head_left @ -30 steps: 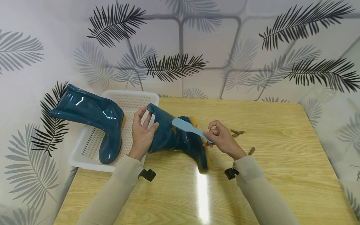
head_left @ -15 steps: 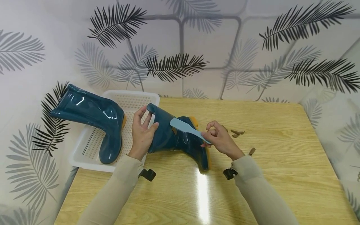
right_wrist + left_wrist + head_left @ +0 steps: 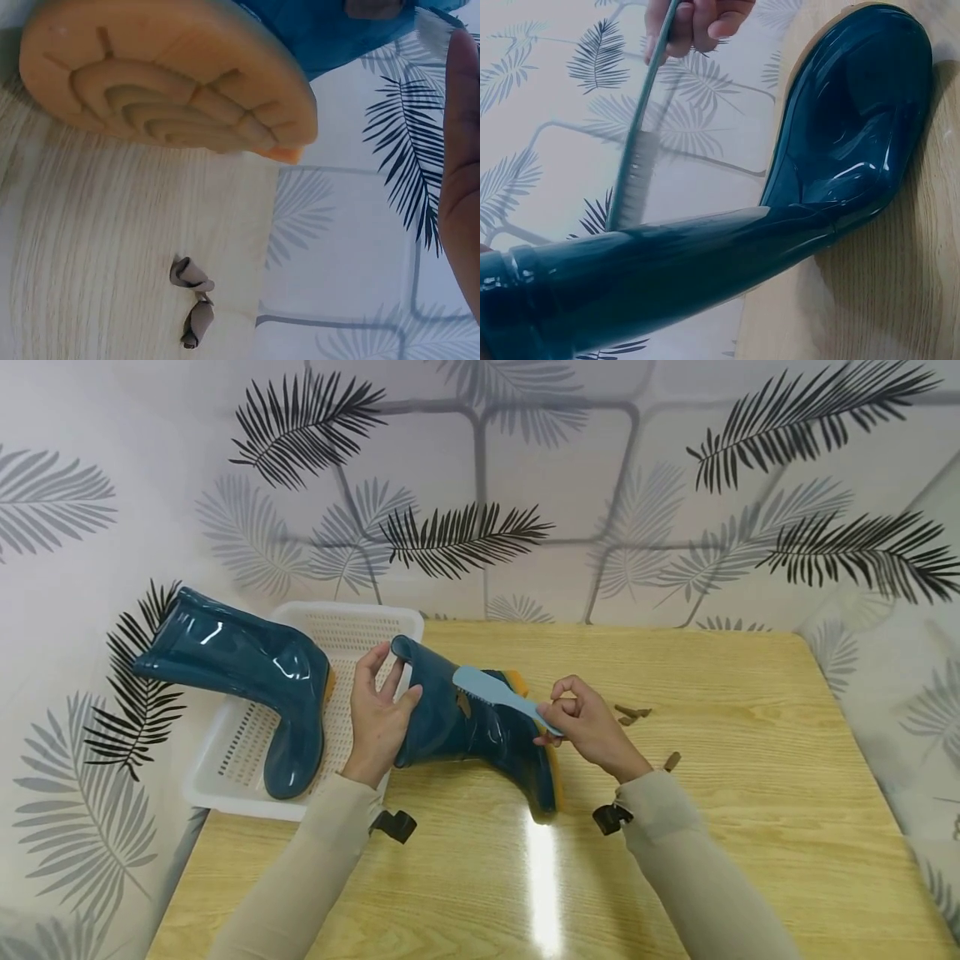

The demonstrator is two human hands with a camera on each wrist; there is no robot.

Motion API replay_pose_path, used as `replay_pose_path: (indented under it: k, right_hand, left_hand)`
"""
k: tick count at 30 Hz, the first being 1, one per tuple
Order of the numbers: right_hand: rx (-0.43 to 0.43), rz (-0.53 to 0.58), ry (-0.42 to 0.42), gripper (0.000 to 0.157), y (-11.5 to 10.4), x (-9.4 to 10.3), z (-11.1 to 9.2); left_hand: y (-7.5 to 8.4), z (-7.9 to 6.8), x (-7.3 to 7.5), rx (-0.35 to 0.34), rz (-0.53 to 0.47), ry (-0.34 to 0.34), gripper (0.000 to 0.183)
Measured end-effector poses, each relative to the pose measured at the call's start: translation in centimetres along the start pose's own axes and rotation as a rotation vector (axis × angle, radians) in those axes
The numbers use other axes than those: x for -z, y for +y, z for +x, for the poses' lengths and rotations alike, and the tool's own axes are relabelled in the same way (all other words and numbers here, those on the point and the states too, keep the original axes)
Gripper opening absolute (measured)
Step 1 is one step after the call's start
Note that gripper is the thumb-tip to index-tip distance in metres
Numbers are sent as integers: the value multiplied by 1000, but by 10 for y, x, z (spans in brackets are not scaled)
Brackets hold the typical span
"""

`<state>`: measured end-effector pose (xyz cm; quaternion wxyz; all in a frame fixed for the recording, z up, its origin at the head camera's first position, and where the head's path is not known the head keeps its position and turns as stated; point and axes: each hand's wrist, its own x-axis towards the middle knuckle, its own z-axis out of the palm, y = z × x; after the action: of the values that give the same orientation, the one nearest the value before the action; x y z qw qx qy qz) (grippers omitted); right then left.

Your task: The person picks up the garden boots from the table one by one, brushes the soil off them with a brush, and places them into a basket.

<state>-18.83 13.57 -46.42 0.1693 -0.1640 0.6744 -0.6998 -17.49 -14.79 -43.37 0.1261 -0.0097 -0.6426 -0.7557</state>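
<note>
A dark teal rubber boot point(image 3: 435, 718) lies on its side on the table, toe toward the near edge. My left hand point(image 3: 381, 714) grips its top rim, the thumb on the shaft. Between the fingers of my right hand point(image 3: 588, 722) is the handle of a light blue brush point(image 3: 487, 685), bristles down, its head over the shaft. A brown patch point(image 3: 463, 703) shows on the shaft beside the bristles. In the left wrist view, the bristles point(image 3: 639, 176) stand close to the upper side of the shaft. The orange sole point(image 3: 172, 82) fills the top of the right wrist view.
A white perforated basket point(image 3: 232, 797) stands at the left. A second teal boot point(image 3: 288, 693) lies in it, its shaft reaching over the left rim. Curled brown pieces point(image 3: 633, 713) lie on the wooden table point(image 3: 750, 735) behind my right hand, another brown piece point(image 3: 672, 762) near the wrist.
The brush has shifted slightly left and away from me along the boot shaft, showing more of the brown patch. My left hand and both boots have stayed in place.
</note>
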Motion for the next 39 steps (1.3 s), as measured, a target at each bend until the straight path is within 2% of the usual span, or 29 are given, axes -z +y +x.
replay_pose_path:
  k: [5,10,14,22,25,30,39]
  right_hand:
    - [-13,-32,-17,18,3,-2,1]
    - [-41,-58,15,19,4,3,-2]
    - [-20,-47,31,19,2,2,0]
    - [-17,-65,-18,18,6,-6,3]
    - [-30,-86,-6,17,9,-3,1]
    - [-7,-54,31,15,6,-2,1]
    - [-39,-76,-29,17,8,-8,3]
  left_hand:
    - [0,-1,1,-1,-9,4,69]
    - [-1,-1,2,-7,-5,-2,68]
    - [-2,-2,3,-14,-8,-11,67]
    - [-2,-2,3,-4,-10,-10,67]
    - [-2,-2,3,-8,-3,-12,66]
    - [-2,-1,3,-22,0,-19,65]
    - [-1,-1,1,-25,3,-15,67]
